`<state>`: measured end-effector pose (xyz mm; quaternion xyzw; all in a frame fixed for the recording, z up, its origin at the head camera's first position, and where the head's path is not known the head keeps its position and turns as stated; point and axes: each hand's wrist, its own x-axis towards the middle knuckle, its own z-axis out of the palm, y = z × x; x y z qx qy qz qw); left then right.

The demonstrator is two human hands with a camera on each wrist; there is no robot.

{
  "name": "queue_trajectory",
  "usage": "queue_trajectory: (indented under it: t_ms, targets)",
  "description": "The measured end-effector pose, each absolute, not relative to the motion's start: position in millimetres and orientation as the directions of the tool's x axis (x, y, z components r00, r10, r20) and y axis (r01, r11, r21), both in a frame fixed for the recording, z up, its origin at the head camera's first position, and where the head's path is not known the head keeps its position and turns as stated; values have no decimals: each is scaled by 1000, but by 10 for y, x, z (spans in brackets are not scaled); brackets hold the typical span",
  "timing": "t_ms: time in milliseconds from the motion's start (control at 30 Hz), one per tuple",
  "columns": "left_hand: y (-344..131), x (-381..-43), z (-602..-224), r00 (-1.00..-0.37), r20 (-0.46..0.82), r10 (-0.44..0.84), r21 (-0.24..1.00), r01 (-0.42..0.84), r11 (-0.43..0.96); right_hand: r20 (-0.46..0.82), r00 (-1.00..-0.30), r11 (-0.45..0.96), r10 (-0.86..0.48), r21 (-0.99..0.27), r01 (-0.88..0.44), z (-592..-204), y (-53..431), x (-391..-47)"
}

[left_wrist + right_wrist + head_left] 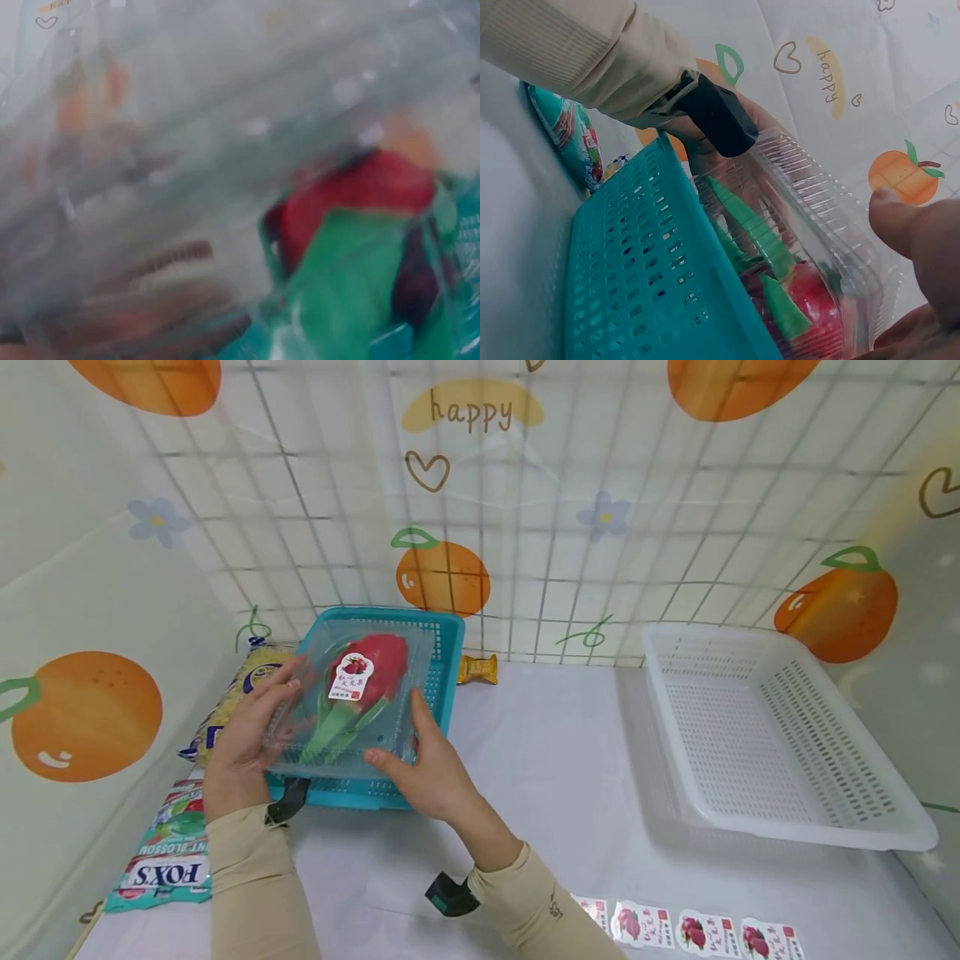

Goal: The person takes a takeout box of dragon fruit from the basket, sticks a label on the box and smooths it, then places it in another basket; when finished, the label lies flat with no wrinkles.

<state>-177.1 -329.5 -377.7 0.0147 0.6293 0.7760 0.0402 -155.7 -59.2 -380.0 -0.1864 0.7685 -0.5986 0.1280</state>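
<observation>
A clear plastic box (300, 752) holds a red dragon fruit (386, 660) with green leaf tips. On its lid is a white label (351, 677) printed with fruit. My left hand (243, 739) grips the box's left side. At its lower right corner my right hand (438, 772) holds it, thumb over the lid and fingers along the side. Beneath the box is a teal basket (453, 643); in the right wrist view the box is tilted beside the basket's rim (705, 247). The left wrist view is blurred, with the dragon fruit (360, 187) seen through plastic.
A white basket (675, 760) stands at the right. Several fruit labels (641, 925) lie along the front edge. A Fox's candy bag (168, 860) and a yellow bag (251, 681) lie left; a small orange packet (480, 669) sits behind. A wire grid stands behind patterned cloth.
</observation>
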Motion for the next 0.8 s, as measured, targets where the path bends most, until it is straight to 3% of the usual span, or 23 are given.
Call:
queue_trajectory:
  t_ms: [200,533,667,800]
  targets:
    - [-3317,-1760,-3760,-989,-149,6,974,-148,-173,14,-897,244,-441,-960,-135,-3824,-603,-1563]
    - [-3323,-1770,-3766,-985,-169,-29,970,-161,-182,21,-891,274,-453,-948,-162,-3840,-619,-1557]
    - [-3309,-1765,-3751,-972,-229,-58,970,-223,-96,-2,-895,325,-446,-932,-160,-3835,-624,-1556]
    - [-3280,-1760,-3735,-947,-298,-119,952,-285,-111,-34,-899,378,-437,-914,-149,-3822,-627,-1548]
